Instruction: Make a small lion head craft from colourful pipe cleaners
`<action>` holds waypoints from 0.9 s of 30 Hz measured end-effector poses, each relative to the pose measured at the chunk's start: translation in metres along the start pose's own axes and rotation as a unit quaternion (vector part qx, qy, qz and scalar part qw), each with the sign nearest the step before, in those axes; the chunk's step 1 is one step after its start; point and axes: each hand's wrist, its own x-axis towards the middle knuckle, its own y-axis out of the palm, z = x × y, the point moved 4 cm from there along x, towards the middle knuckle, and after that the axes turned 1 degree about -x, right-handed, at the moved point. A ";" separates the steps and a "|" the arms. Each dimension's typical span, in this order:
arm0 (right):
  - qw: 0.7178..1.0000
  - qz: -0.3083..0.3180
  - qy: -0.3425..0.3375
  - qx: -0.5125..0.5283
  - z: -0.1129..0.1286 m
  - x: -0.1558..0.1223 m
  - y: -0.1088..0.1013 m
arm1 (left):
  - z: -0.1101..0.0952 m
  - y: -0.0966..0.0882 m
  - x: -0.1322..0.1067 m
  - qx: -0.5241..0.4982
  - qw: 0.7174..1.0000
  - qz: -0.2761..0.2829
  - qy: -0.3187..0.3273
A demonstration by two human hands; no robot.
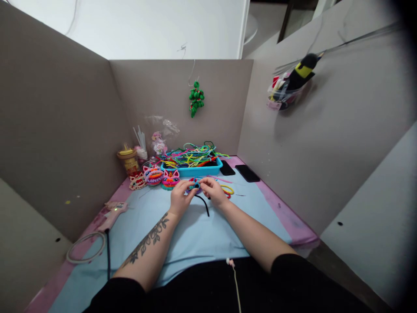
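My left hand [180, 198] and my right hand [212, 191] meet over the light blue mat [195, 234], fingers pinched together on a small pipe-cleaner piece [195, 186] in blue and purple. A black pipe cleaner [204, 203] trails from it toward me. Loose yellow and red pipe cleaners [228, 190] lie just right of my right hand. Behind my hands stands a blue tray [208, 170] heaped with several coloured pipe cleaners.
Finished fuzzy cat-face figures [161, 177] sit left of the tray, with a cup [128, 159] behind. Two dark phones [246, 172] lie at the right. A glue gun [112, 214] and cord lie left. Grey partition walls surround the desk; a green ornament [196, 98] hangs on one.
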 end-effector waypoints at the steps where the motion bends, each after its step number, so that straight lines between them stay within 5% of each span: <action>1: 1.000 0.008 0.009 0.008 -0.001 0.000 0.001 | 0.000 0.000 0.000 0.002 1.000 0.002 0.001; 27: 0.999 -0.009 -0.030 0.017 0.002 -0.001 0.003 | -0.004 0.002 0.001 -0.014 1.000 0.003 0.001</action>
